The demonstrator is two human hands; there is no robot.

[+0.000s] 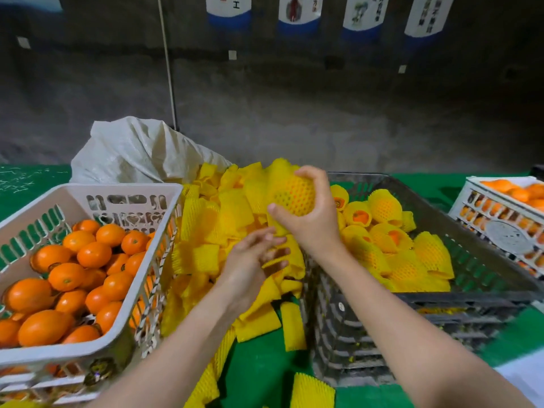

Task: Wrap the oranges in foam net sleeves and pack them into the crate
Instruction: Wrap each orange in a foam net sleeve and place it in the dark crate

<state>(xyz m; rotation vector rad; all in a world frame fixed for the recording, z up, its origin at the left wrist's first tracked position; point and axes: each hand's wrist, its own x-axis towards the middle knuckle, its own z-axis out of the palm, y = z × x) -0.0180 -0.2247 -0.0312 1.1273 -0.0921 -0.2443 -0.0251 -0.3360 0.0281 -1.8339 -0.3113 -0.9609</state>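
Between two crates, above a heap of yellow foam: a packer's hands at work on a green-covered bench.

Sleeved orange: the orange in its foam net sleeve (290, 192) sits inside the curl of the right hand (309, 219), thumb on the near side, fingers wrapped over the top and far side; orange skin shows through the mesh.

Right hand: closed around the fruit, held aloft just left of the dark crate's rim.

Left hand: the left hand (250, 260) lies below and to the left of the right thumb, fingers loosely bent and close together on the loose sleeves; whether they pinch one cannot be told through the blur.

Step in hand: judged from the pose, one orange is wrapped and ready for packing, while the other hand is at the sleeves, perhaps for the next one.

Next move: it calls for carrying the fruit rightward over the rim and setting it down among the wrapped oranges (391, 240) lying in the dark crate (485, 278).

Sleeve pile: the heap of foam net sleeves (223, 219) lies under both hands, spilling toward the bench edge.

Bare oranges: a white crate of unwrapped oranges (73, 278) stands well left of the left fingers.

Beyond: a pale sack (132, 151) behind the pile; another white crate (506, 219) of fruit far right.
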